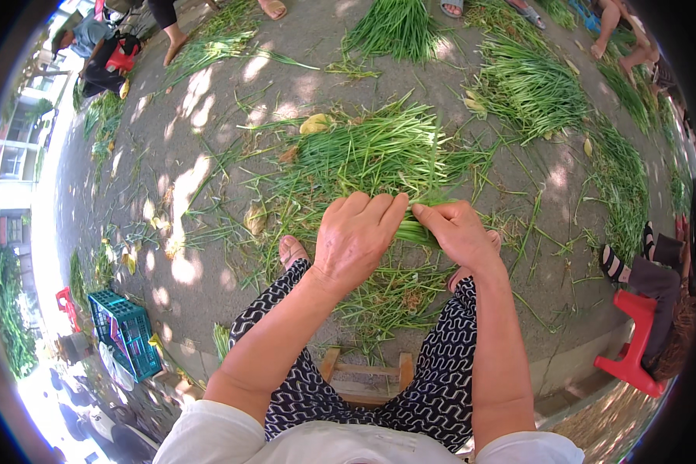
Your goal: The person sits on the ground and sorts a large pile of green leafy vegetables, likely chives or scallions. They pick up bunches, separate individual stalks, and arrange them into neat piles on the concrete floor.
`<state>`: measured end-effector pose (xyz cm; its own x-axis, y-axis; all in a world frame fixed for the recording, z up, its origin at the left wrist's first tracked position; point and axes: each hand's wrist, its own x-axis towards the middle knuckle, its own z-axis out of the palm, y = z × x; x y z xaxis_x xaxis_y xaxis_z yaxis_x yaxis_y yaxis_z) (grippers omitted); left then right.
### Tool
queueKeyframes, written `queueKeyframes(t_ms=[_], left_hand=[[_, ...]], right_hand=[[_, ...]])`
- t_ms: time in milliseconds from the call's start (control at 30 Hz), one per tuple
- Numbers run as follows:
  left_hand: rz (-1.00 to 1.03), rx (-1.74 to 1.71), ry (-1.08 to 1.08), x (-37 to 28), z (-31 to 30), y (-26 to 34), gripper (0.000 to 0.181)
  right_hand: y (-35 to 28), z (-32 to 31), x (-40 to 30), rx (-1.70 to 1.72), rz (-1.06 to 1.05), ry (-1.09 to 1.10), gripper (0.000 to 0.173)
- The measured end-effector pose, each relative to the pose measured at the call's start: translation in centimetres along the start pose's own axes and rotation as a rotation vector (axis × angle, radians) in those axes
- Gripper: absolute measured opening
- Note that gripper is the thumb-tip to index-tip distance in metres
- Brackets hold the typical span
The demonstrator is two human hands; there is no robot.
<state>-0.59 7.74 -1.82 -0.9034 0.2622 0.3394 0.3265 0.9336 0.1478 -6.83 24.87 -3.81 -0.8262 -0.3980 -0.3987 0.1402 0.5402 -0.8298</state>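
Observation:
Both hands meet around a small bunch of green stalks (416, 231), which look like garlic chives. My left hand (356, 232) lies over the bunch, back upward, with fingers curled and partly hidden. My right hand (461, 232) pinches it from the other side, thumb towards the left fingers. Just beyond the hands lies a large pile of the same stalks (371, 148), pale ends mostly to the right. Loose trimmings (391, 296) litter the ground between my sandalled feet, below the hands.
I sit on a low wooden stool (405, 371). Further stalk piles (528, 87) lie ahead and to the right. A teal plastic crate (124, 333) stands at left. At right, a person in dark trousers sits by a red plastic stool (635, 342). Other people sit around the far side.

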Motion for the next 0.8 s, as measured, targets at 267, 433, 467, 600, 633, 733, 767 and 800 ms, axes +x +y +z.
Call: queueKeyframes(t_ms=[267, 433, 467, 600, 633, 733, 767, 800], left_hand=[[-0.063, -0.034, 0.024, -0.3, 0.9, -0.8, 0.039], [-0.233, -0.139, -0.163, -1.1, 1.6, -1.2, 0.030], [-0.287, -0.212, -0.211, -1.1, 1.7, -1.1, 0.027], [-0.514, -0.527, -0.371, -1.2, 2.1, -1.5, 0.017], [-0.570, -0.614, -0.401, -1.1, 2.2, -1.8, 0.017], [-0.641, -0.929, -0.447, -0.9, 3.3, -2.4, 0.021], [-0.717, -1.018, -0.472, -0.8, 3.5, -2.5, 0.023], [-0.796, -1.105, -0.497, -0.6, 3.3, -2.3, 0.025]], right_hand=[[0.6, 1.1, 0.5, 0.357, -0.055, 0.220, 0.038], [0.2, 0.6, 0.4, 0.500, -0.101, 0.375, 0.034], [0.3, 0.5, 0.5, 0.537, -0.118, 0.404, 0.033], [-1.2, 0.0, 0.0, 0.685, -0.118, 0.468, 0.031], [-1.4, -0.1, -0.2, 0.683, -0.133, 0.475, 0.031], [-1.5, 0.0, -0.7, 0.699, -0.188, 0.494, 0.031], [-1.5, 0.0, -0.7, 0.708, -0.209, 0.499, 0.031], [-1.5, -0.2, -0.6, 0.739, -0.199, 0.541, 0.032]])
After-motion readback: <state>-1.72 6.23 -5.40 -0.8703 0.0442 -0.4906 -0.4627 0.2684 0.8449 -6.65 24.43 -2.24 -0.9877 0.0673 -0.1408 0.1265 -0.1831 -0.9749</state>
